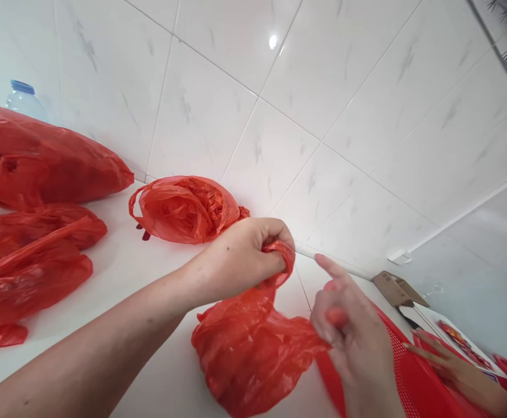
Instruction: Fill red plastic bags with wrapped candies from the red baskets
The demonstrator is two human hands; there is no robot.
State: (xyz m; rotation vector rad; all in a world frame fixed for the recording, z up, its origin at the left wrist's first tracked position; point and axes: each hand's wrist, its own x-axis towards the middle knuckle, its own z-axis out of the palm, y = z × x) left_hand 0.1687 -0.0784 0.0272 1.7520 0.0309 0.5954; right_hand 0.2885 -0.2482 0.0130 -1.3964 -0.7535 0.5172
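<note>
A thin red plastic bag (253,354) hangs crumpled over the white tabletop, in the lower middle. My left hand (257,249) is closed around one gathered end of it, the fingers curled over the twisted plastic. On the other side, my right hand (349,319) has its index finger stretched out and the other fingers bent in. Red plastic shows between those bent fingers, and the bag is pulled out toward them. My right hand is slightly blurred. What the bag contains, if anything, I cannot make out.
Another red bag (179,212), stuffed with plastic, lies against the tiled wall. Larger filled red bags (48,157) are at left, before a blue-capped bottle (24,98). At right are a red perforated basket (403,360), another person's hand (449,360) and a cardboard box (395,287).
</note>
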